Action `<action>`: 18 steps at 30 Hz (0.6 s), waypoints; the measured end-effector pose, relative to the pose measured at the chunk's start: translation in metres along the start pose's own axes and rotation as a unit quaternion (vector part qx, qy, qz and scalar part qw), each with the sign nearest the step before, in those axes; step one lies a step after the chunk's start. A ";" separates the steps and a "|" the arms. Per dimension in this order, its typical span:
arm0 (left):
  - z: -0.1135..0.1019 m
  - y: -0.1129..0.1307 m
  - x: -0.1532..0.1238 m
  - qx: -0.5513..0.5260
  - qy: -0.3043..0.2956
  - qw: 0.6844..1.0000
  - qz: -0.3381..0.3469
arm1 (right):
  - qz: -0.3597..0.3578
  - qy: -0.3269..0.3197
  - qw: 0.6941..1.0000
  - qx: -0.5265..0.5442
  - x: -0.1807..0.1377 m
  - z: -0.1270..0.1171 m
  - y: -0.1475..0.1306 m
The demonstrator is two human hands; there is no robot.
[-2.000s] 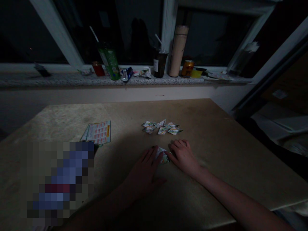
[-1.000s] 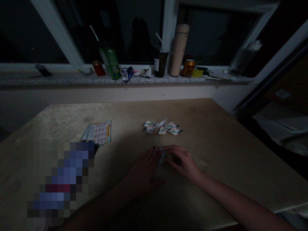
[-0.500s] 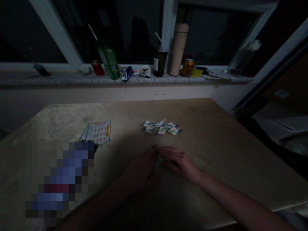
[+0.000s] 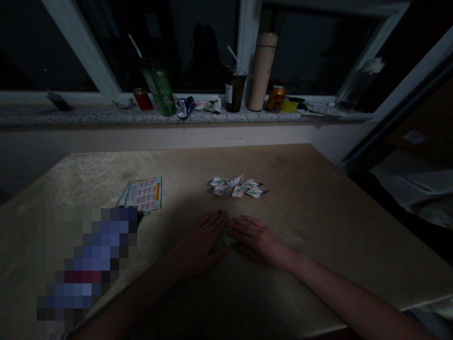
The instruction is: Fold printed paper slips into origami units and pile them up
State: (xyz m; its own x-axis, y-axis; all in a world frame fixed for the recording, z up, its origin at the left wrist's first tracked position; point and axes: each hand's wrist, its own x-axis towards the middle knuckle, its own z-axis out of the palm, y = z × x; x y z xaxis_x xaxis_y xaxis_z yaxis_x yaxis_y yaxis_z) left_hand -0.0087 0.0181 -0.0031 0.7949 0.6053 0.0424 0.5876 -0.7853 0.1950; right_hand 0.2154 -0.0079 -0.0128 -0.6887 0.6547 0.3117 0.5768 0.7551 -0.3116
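A small green-and-white piece of printed paper point(image 4: 229, 240) lies on the table between my hands, mostly covered by fingers. My left hand point(image 4: 203, 243) rests at its left side, fingers stretched out and flat, the tips close to the paper. From the right, my right hand point(image 4: 260, 238) lies flat over it with fingers extended. Just beyond the fingertips sit several folded paper pieces point(image 4: 239, 190) with pointed ends, grouped in two rows. To the left is a small stack of printed sheets point(image 4: 148, 194) with red and yellow markings.
The table point(image 4: 300, 189) reaches a wall under a windowsill point(image 4: 198, 116). Along the sill stand a green bottle point(image 4: 163, 92), a dark cup with a straw point(image 4: 234, 94), a tall pinkish flask point(image 4: 262, 71) and an orange can point(image 4: 277, 99). A blurred-out blue item point(image 4: 95, 255) covers the left front.
My hands have moved slightly apart near the fingertips, and the right hand has flattened over the paper. More of the green-and-white paper shows between them now.
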 end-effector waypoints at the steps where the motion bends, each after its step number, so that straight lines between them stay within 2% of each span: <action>1: 0.001 0.000 0.000 -0.002 0.002 1.000 -0.002 | 0.002 -0.003 1.000 -0.001 0.000 0.000 0.000; 18: 0.001 -0.001 0.001 -0.003 -0.010 1.000 -0.004 | 0.019 -0.051 0.998 -0.038 0.000 0.001 -0.004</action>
State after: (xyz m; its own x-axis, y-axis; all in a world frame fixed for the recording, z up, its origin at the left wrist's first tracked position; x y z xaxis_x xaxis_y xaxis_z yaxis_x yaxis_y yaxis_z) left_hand -0.0085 0.0189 -0.0045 0.7933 0.6085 0.0216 0.5927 -0.7798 0.2016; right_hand 0.2130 -0.0111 -0.0121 -0.7040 0.6794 0.2067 0.6331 0.7323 -0.2508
